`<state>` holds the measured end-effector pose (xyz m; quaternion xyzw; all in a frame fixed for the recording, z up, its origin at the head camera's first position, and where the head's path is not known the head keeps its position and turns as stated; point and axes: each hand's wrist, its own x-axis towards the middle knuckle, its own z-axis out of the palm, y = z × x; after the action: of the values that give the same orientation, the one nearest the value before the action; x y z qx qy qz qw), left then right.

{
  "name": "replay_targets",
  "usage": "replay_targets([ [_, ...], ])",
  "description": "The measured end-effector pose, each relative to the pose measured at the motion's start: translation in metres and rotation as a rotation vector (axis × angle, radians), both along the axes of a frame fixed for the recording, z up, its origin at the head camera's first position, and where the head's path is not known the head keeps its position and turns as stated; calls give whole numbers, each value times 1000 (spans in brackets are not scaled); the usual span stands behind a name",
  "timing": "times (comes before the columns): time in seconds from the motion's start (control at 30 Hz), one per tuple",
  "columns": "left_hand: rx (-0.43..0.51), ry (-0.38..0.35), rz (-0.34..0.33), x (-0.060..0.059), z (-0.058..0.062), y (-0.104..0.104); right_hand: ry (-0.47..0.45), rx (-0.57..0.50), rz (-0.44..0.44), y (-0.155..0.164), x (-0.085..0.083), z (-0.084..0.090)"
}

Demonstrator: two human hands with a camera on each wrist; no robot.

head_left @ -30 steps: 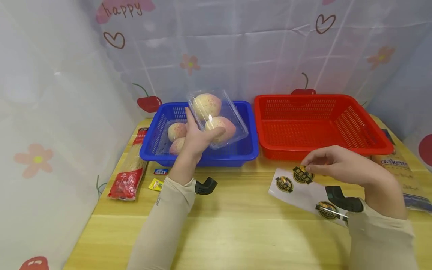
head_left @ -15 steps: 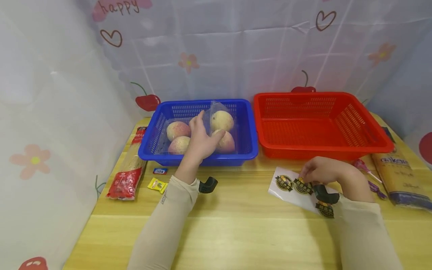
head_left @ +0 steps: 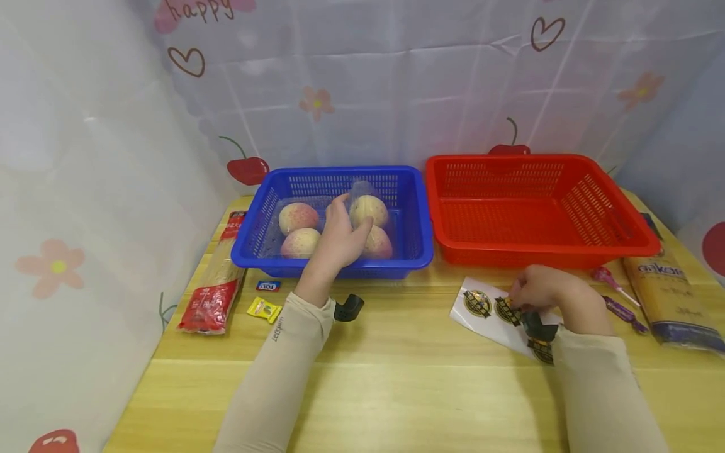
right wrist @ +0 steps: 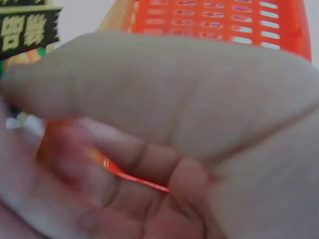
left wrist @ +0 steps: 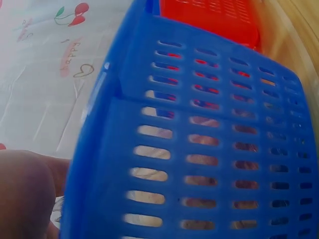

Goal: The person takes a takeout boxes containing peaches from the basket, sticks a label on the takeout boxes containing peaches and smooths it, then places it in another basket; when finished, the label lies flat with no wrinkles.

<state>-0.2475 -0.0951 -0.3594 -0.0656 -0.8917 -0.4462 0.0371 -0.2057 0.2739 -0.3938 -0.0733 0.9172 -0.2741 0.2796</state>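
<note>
The left hand (head_left: 340, 242) reaches into the blue basket (head_left: 416, 251), its fingers curled round the edge of a clear plastic box of peaches (head_left: 370, 226) that sits on the basket floor; a second box of peaches (head_left: 297, 229) lies just beside it on the left. The right hand (head_left: 544, 292) rests down on a white sticker sheet (head_left: 478, 308) lying on the tabletop (head_left: 396, 377) in front of the red basket (head_left: 538, 251), its fingertips pinching at one of the round labels; the wrist view is too filled by the palm to show how firm that pinch is. Judging from this, the box is being set in place while a sticker is being lifted. The next move would seem to call for letting go of the box cleanly and peeling the label without creasing it. Noodle packets (head_left: 212, 292), small sweets (head_left: 265, 309) and lollipops (head_left: 614, 294) lie outside the baskets.
</note>
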Motion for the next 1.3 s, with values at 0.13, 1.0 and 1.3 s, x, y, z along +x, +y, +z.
replay_targets([
  [0.13,-28,4,16,1,0,1,13,-24,-35,-2,-1,-1],
  [1.0,-361,-15,70,1,-3,-4,-65,-9,-182,-17,-1,-11],
  [1.3,-424,-53,52,0,-7,-5,-78,-82,-54,-3,-2,-8],
])
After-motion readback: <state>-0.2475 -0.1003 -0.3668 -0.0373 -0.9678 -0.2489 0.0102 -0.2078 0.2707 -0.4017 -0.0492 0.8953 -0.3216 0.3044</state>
